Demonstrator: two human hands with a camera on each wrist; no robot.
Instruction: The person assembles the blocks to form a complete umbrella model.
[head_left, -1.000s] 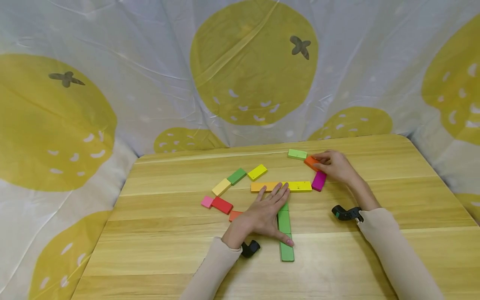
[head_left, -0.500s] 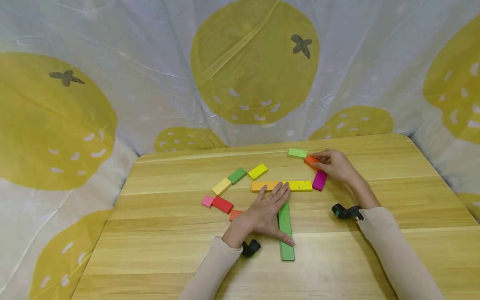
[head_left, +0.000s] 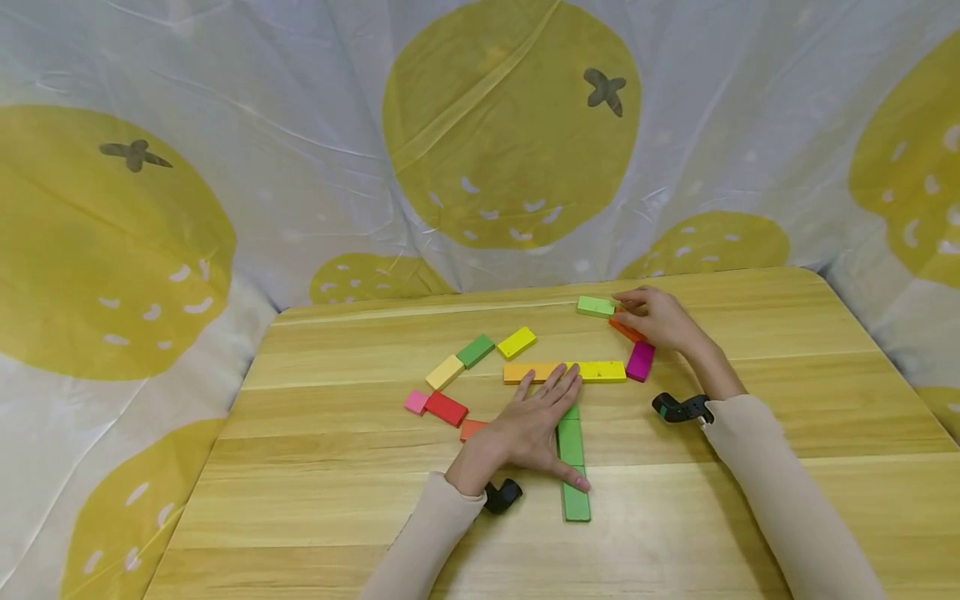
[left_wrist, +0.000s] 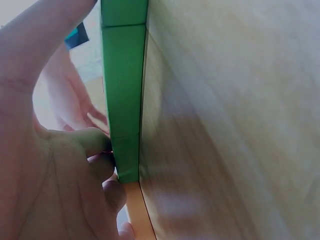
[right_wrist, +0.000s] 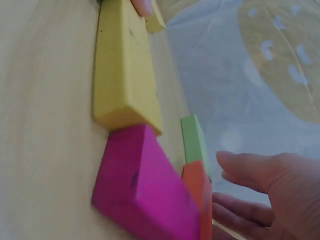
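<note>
In the head view my left hand (head_left: 528, 433) lies spread over a column of green blocks (head_left: 572, 446), fingertips on the row of an orange block (head_left: 525, 373) and a yellow block (head_left: 602, 372). The left wrist view shows the fingers touching the side of the green blocks (left_wrist: 125, 80). My right hand (head_left: 660, 321) hovers at the orange-red block (head_left: 626, 327), fingertips near the right end of the light green block (head_left: 596, 307). In the right wrist view, its thumb and fingers are apart, beside the orange-red block (right_wrist: 199, 190). A magenta block (right_wrist: 142, 187) adjoins the yellow one.
Left of the hands lie a yellow block (head_left: 517, 342), a dark green block (head_left: 476, 352), a cream block (head_left: 446, 372), a red block (head_left: 446, 409), a pink block (head_left: 416, 402) and a partly covered orange block (head_left: 472, 429). A patterned cloth (head_left: 510, 125) hangs behind the wooden table (head_left: 337, 500).
My right hand has let go of the orange-red block and shifted slightly away and left, toward the light green block. The left hand stays where it was.
</note>
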